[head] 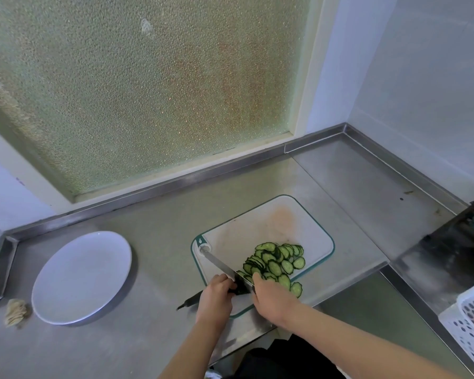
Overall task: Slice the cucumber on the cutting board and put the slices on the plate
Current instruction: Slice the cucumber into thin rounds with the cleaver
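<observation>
Steel knife (225, 268) runs diagonal, tip toward the far-left corner of the white, teal-rimmed plastic cutting board (271, 228). My left hand (216, 295) wraps its black handle; right hand (271, 296) rests against the blade, can't tell if it's gripping. Thin dark-skinned cucumber slices (277, 262) fan over the board's near right, not yet on the round white plate (80, 277) at left.

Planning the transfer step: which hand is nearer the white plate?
Left. The left hand, gripping the knife, is at the cutting board's left edge, on the plate's side; the right hand is farther right, by the cucumber slices.
</observation>
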### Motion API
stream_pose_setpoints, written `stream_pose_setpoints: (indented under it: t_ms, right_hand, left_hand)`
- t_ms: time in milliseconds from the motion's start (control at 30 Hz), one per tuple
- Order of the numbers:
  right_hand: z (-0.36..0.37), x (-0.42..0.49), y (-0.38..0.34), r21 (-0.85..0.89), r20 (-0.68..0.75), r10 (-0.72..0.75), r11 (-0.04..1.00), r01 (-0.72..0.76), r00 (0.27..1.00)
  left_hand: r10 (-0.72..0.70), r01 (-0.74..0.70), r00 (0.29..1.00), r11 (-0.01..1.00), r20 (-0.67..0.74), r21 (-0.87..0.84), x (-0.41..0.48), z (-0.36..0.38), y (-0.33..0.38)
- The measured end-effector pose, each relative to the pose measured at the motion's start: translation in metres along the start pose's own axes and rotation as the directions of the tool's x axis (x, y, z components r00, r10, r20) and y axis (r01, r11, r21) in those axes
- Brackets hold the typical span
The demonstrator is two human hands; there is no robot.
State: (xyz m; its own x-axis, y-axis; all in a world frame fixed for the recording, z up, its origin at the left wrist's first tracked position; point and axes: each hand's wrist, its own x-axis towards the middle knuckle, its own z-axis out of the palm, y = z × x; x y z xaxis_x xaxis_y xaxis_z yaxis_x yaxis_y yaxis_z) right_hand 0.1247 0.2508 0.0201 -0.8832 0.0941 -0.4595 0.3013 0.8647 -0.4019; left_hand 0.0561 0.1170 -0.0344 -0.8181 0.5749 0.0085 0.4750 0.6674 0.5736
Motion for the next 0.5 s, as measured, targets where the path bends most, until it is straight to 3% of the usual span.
stream_pose_setpoints:
  t_ms: [267, 500]
  right_hand:
    - [-0.003, -0.018, 0.02, 0.121, 0.02, -0.022, 0.992, 0.02, 1.0]
    - [0.008, -0.001, 0.016, 0.079, 0.038, 0.007, 0.997, -0.01, 0.999]
  left_hand:
    - [-0.004, 0.004, 1.0, 1.0, -0.007, -0.006, 0.001, 0.001, -0.003]
    - [0.011, -0.011, 1.0, 1.0, 0.004, -0.015, 0.001, 0.002, -0.004]
